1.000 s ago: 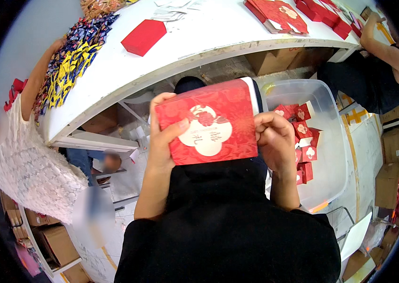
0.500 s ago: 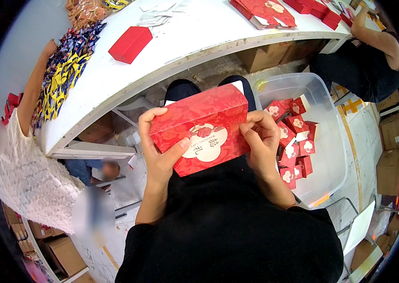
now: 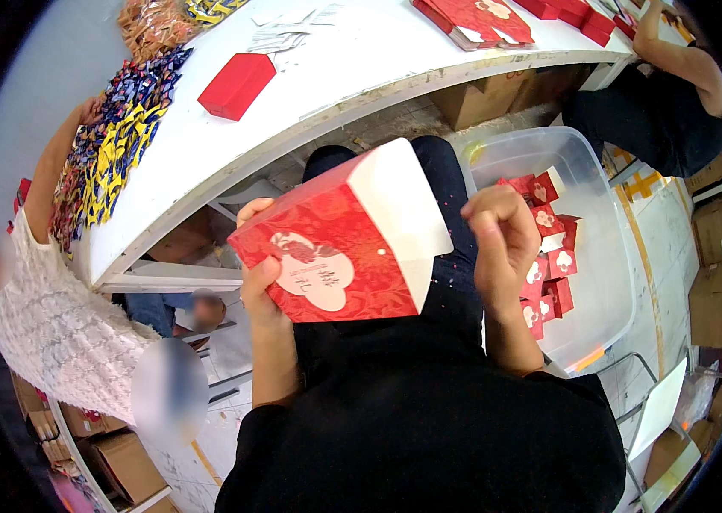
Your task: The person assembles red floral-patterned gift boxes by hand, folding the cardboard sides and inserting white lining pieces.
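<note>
My left hand (image 3: pixel 260 278) grips a red patterned gift box (image 3: pixel 361 282) by its left end, thumb on the front over a pale flower-shaped label. The box is tilted above my lap. At its right end, white inner flaps (image 3: pixel 399 192) stick out. A tiny pale spot, perhaps a hole, shows on the front near that end. My right hand (image 3: pixel 502 244) is apart from the box on its right, fingers curled together; whatever they may hold cannot be made out. Small red specks lie on my dark trousers (image 3: pixel 446 179).
A clear plastic tub (image 3: pixel 592 299) with several small red boxes (image 3: pixel 545 222) stands at my right. On the white table (image 3: pixel 327 81) are a red box (image 3: pixel 237 85), flat red packaging (image 3: pixel 481 24) and wrapped sweets (image 3: pixel 126 137). A person in white (image 3: pixel 70 333) sits left; another in black (image 3: pixel 651 120), far right.
My right hand has let go of the box and drawn away to the right. My left hand has turned the box, so its white end flaps now face right.
</note>
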Motion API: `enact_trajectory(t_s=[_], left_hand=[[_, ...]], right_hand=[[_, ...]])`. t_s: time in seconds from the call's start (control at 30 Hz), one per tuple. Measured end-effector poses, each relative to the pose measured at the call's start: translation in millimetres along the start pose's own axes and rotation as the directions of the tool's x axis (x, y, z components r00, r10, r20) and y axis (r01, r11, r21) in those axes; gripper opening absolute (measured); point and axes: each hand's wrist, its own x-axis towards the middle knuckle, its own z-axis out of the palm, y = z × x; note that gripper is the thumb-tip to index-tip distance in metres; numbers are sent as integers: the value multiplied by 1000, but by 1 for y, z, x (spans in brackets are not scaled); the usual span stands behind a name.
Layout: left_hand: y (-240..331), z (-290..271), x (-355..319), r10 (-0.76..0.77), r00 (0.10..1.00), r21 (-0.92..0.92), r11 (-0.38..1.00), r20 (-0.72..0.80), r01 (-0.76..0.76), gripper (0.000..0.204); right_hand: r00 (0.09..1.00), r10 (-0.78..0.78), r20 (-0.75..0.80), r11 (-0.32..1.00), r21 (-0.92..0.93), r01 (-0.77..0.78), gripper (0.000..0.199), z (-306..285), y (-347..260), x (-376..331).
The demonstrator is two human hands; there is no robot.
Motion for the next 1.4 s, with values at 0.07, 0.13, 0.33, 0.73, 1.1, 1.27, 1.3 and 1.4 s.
enact_trajectory(t_s=[0.07, 0.13, 0.33, 0.73, 1.1, 1.27, 1.3, 1.4], left_hand=[[-2, 0, 0, 17, 1000, -33, 999, 2, -17, 68], [-5, -1, 0, 1, 1000, 68, 998, 32, -3, 68], [-12, -1, -2, -23, 998, 156, 988, 57, 14, 70], [-21, -3, -6, 3, 996, 170, 985, 90, -19, 73], [-13, -6, -2, -5, 997, 164, 986, 74, -7, 68], [-14, -7, -2, -21, 996, 169, 986, 87, 6, 68], [-14, -7, -2, -21, 996, 168, 986, 86, 6, 68], [-14, -6, -3, -29, 997, 164, 986, 75, 17, 68]], right_hand=[[985, 162, 63, 985, -66, -158, 28, 2, -8, 3], [962, 236, 138, 971, -78, -227, 37, 7, -10, 2], [918, 384, 96, 922, 13, -387, 10, 15, -4, -7], [907, 416, 67, 909, -74, -411, 7, 9, 11, -11], [927, 365, 87, 921, 116, -373, 10, 8, 10, -4], [942, 335, 24, 937, 96, -336, 8, 12, 8, -7], [944, 329, 18, 940, 86, -330, 8, 12, 9, -7], [952, 304, 22, 947, 103, -305, 8, 12, 11, -7]])
